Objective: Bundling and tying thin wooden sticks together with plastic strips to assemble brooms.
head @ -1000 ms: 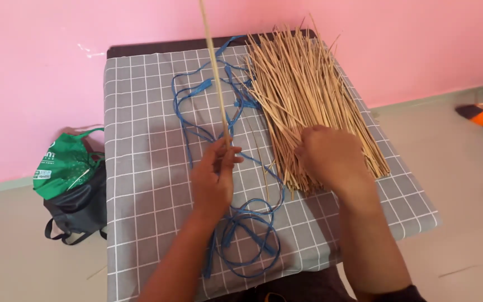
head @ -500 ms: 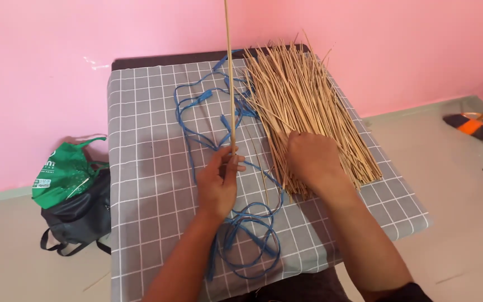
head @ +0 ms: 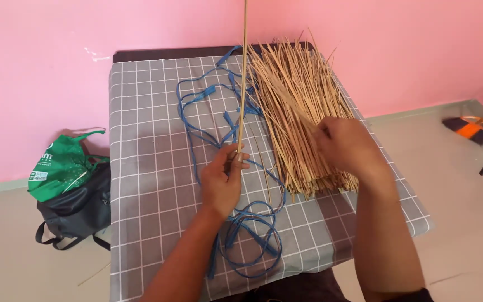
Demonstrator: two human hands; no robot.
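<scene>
The left hand (head: 223,182) pinches one long stick (head: 242,84) upright, clear of the blue string (head: 208,120); the right hand (head: 346,146) curls fingers into the stick pile (head: 297,106) on the counter (head: 146,151).

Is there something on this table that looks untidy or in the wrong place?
Yes: the blue cord lies in loose tangled loops on the grey checked cloth, partly under the stick pile and hanging over the near edge.

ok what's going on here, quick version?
A person sits at a table under a grey checked cloth. The left hand holds one thin stick upright. The right hand rests on a pile of sticks, fingers in among them. Blue cord lies looped beside the pile. A green bag sits on the floor.
</scene>
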